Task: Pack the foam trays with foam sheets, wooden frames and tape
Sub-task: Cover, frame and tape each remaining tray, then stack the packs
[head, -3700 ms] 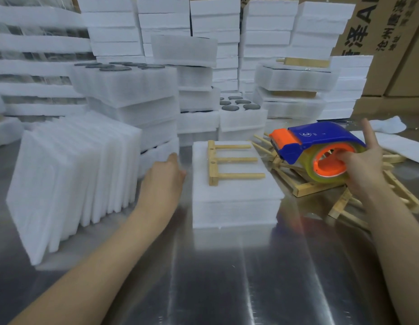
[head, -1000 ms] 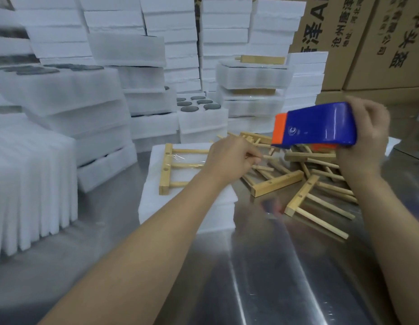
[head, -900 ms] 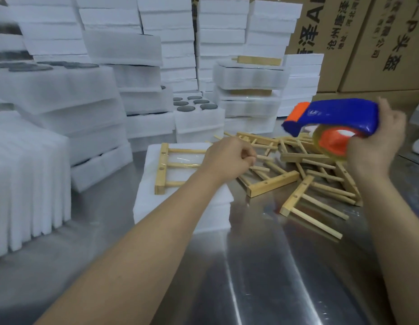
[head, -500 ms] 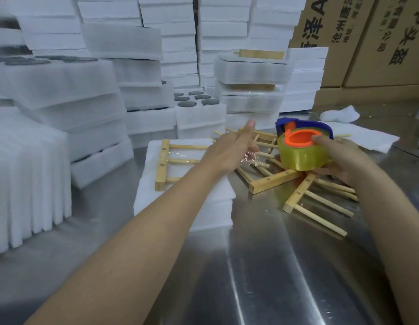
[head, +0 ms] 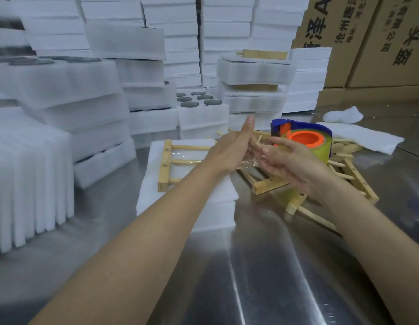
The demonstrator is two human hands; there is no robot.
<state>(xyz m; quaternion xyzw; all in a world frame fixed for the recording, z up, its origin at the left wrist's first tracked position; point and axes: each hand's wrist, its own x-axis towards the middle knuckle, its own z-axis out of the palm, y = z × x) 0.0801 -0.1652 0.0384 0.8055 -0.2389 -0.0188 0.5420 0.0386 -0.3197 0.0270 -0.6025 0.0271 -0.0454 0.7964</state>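
Reaching in from the near edge of the steel tabletop, both bare forearms are stretched toward the ctr. The left hand is held edge-on w/ fingers straight and thumb raised. The right hand is turned palm-up just beside it, fingers loosely spread. Neither is curled round anything. A crumpled tape strip, clear, is seen btw the two sets of fingertips; whether it is pinched cannot be told.

Under the left wrist, approx at the tabletop ctr, a white foam tray stack is laid flat w/ a wooden frame on top. Clear tape is seen across the frame's rungs.

Toward the right edge a loose frame pile is spread out. The blue-and-orange tape dispenser is laid on its side on that pile, just beyond the right hand.

Along the left edge, foam sheets are stood upright in a row. Behind them, more tray stacks are piled high along the far edge. Dark round items are set in the pockets of one low stack.

Near the far right corner a loose foam sheet is laid flat, and brown cardboard boxes w/ printed characters are stacked behind it.
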